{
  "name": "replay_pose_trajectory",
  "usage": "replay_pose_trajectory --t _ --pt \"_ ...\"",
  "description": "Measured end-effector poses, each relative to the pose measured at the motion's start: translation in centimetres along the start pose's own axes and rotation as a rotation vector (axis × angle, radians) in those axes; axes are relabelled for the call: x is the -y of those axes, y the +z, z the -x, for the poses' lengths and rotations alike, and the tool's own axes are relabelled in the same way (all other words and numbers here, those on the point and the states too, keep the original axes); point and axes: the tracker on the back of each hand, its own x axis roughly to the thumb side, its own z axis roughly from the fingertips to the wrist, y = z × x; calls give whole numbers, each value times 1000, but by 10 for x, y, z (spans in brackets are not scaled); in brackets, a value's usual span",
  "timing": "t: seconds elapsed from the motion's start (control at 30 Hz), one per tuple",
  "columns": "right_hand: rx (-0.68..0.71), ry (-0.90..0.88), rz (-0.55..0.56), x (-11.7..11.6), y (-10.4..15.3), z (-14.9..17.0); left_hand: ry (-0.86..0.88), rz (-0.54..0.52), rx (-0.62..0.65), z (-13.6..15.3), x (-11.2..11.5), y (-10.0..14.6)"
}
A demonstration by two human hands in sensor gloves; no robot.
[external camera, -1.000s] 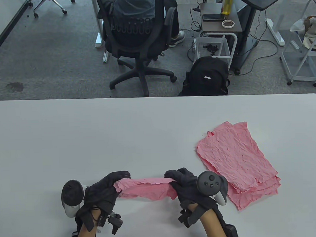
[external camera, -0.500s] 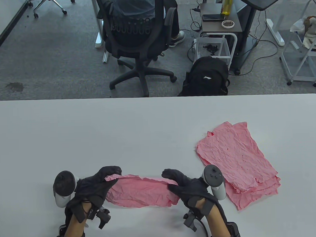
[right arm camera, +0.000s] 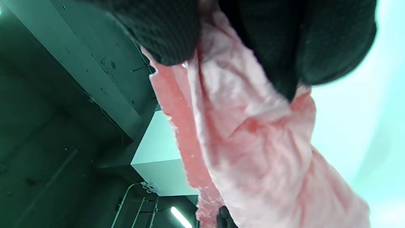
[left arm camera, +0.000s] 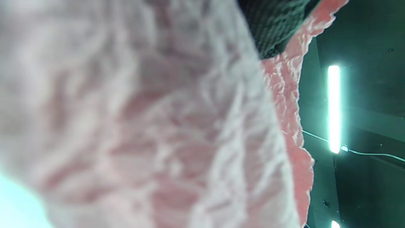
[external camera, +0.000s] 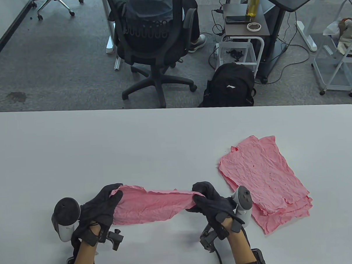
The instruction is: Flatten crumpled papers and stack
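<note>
A wrinkled pink paper sheet (external camera: pixel 151 204) is stretched between both gloved hands just above the white table (external camera: pixel 153 144), near its front edge. My left hand (external camera: pixel 113 196) pinches its left end, and my right hand (external camera: pixel 199 193) pinches its right end. A stack of flattened pink sheets (external camera: pixel 262 183) lies on the table to the right of my right hand. The left wrist view is filled with the blurred pink sheet (left arm camera: pixel 158 126) and a dark fingertip (left arm camera: pixel 272 25). In the right wrist view, black gloved fingers (right arm camera: pixel 269 41) clamp the pink sheet (right arm camera: pixel 250 136).
Beyond the table's far edge stand an office chair (external camera: pixel 154 39) with a seated person, a black backpack (external camera: pixel 230 84) on the floor, and a small cart (external camera: pixel 243 32) with a bottle.
Both hands have drawn slightly apart and lifted the sheet, pulling it tauter. The left hand has shifted left and the right hand a little right.
</note>
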Motion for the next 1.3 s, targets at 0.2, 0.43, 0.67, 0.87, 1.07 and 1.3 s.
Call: replay_pose_trajectory --t 0.2,0.43,0.67,0.87,1.07,1.3 --pt "-173 328 143 10 6 -3 -166 -8 -79 4 -1 -1" --pt "-319 888 307 17 8 -9 -676 88 -206 12 8 -5" --pt "-30 1364 308 -16 9 -35 -897 166 52 -15 41 2" --pt "58 1353 -102 -56 8 -30 -808 638 108 -13 78 3" --pt "-330 1515 -350 -68 3 3 -1022 764 87 -4 95 5" --pt "-453 1442 -276 -43 2 8 -888 704 11 7 94 -1"
